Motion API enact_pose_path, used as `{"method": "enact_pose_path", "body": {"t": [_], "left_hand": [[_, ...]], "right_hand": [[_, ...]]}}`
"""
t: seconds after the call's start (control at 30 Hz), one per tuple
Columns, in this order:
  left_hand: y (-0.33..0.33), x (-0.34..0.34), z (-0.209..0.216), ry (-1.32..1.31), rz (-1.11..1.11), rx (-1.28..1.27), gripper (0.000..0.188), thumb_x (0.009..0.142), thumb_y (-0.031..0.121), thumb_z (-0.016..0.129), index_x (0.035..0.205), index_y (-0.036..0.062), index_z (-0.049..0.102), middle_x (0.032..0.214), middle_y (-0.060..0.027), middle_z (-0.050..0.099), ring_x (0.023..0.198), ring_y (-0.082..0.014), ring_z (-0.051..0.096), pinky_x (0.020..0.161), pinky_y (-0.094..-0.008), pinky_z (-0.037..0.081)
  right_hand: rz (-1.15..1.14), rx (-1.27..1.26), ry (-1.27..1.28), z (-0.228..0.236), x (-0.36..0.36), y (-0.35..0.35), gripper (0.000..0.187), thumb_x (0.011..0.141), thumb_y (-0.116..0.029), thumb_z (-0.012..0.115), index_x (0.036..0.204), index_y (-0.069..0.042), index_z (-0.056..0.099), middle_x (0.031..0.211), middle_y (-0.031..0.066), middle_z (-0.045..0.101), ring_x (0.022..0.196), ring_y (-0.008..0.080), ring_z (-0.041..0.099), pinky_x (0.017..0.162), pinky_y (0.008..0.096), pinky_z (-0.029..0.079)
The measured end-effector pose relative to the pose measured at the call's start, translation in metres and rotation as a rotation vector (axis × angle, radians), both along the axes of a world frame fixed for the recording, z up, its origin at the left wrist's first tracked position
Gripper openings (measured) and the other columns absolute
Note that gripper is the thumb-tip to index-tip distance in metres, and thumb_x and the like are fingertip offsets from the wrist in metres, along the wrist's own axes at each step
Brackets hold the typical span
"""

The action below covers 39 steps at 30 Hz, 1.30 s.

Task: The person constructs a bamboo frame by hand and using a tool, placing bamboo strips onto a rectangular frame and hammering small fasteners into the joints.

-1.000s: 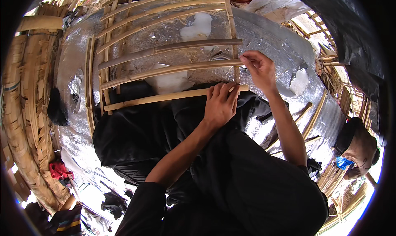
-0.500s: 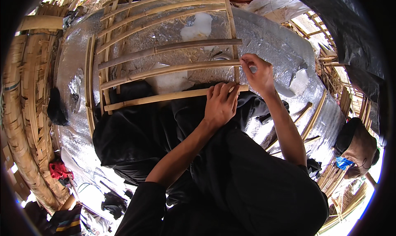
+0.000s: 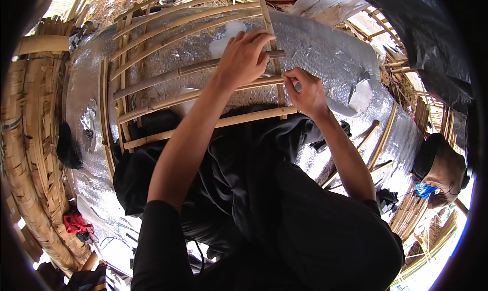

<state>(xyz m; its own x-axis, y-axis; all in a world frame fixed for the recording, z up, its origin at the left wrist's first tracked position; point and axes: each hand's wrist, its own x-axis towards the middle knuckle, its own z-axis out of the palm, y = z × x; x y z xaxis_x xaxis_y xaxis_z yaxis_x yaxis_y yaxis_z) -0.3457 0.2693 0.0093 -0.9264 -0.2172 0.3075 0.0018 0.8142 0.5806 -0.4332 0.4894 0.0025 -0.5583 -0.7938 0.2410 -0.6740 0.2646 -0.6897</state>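
A frame of bamboo slats (image 3: 193, 95) lies in front of me, with the nearest slat (image 3: 254, 117) over my black-clothed legs. Several slats cross a bamboo side rail (image 3: 267, 17) at the right. My left hand (image 3: 243, 58) is raised above the middle slats, its fingers bent toward that rail and its thumb apart; nothing shows in it. At the right end of the second-nearest slat, my right hand (image 3: 307, 93) makes a pinch with thumb and forefinger. Whatever is between those fingertips is too small to make out.
Silvery sheeting (image 3: 330, 52) covers the ground. Loose bamboo sticks (image 3: 382, 138) lie at the right, near a person's head in a dark cap (image 3: 432, 154). Woven bamboo (image 3: 46, 118) stands at the left; a red cloth (image 3: 76, 223) lies below it. Black plastic sheet (image 3: 422, 26) hangs at upper right.
My left hand has let go of the nearest slat and moved up and left over the frame. My right hand keeps its pinch at the slat end. The whole view has shifted slightly.
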Motion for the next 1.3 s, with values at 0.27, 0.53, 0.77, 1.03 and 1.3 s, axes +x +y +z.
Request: {"method": "enact_pose_path", "body": {"t": [0.27, 0.53, 0.77, 1.03, 1.3], "left_hand": [[-0.023, -0.059, -0.04, -0.228, -0.268, -0.195, 0.032, 0.102, 0.021, 0.061, 0.131, 0.0128, 0.07, 0.141, -0.0071, 0.067, 0.119, -0.0274, 0.069, 0.106, -0.0428, 0.055], [-0.017, -0.069, -0.024, -0.296, -0.226, -0.251, 0.026, 0.101, 0.03, 0.068, 0.105, 0.0058, 0.075, 0.113, -0.0063, 0.07, 0.099, -0.0269, 0.072, 0.09, -0.0436, 0.06], [-0.013, -0.064, -0.033, -0.256, -0.187, -0.206, 0.028, 0.103, 0.032, 0.067, 0.104, 0.0058, 0.076, 0.115, -0.0049, 0.069, 0.101, -0.0265, 0.071, 0.092, -0.0424, 0.059], [-0.014, -0.064, -0.034, -0.247, -0.177, -0.174, 0.031, 0.103, 0.036, 0.066, 0.101, 0.006, 0.076, 0.115, -0.0059, 0.071, 0.108, -0.0264, 0.071, 0.096, -0.0427, 0.061], [-0.016, -0.061, -0.034, -0.22, -0.182, -0.202, 0.031, 0.105, 0.035, 0.065, 0.106, 0.006, 0.077, 0.117, -0.0047, 0.069, 0.104, -0.0258, 0.071, 0.095, -0.0414, 0.059]], "right_hand": [[0.029, -0.065, 0.054, -0.001, 0.0, -0.002, 0.017, 0.087, 0.004, 0.074, 0.097, -0.004, 0.063, 0.083, 0.0138, 0.071, 0.074, 0.0314, 0.073, 0.065, 0.042, 0.057], [-0.014, -0.117, 0.004, -0.003, 0.001, -0.001, 0.015, 0.09, 0.003, 0.072, 0.099, -0.002, 0.062, 0.087, 0.0129, 0.074, 0.072, 0.0278, 0.073, 0.065, 0.0402, 0.058], [-0.308, 0.081, -0.631, -0.006, 0.012, 0.043, 0.015, 0.099, -0.001, 0.054, 0.114, 0.0, 0.058, 0.078, 0.0124, 0.072, 0.068, 0.0177, 0.072, 0.066, 0.0322, 0.058], [-0.33, 0.149, -0.696, -0.037, 0.044, 0.071, 0.022, 0.103, -0.012, 0.057, 0.109, 0.001, 0.074, 0.087, 0.0108, 0.074, 0.072, 0.0163, 0.071, 0.067, 0.0315, 0.058], [-0.112, 0.172, -0.917, -0.044, 0.045, 0.066, 0.023, 0.1, -0.02, 0.073, 0.109, 0.001, 0.078, 0.089, 0.0099, 0.08, 0.08, 0.0138, 0.073, 0.076, 0.0306, 0.055]]}}
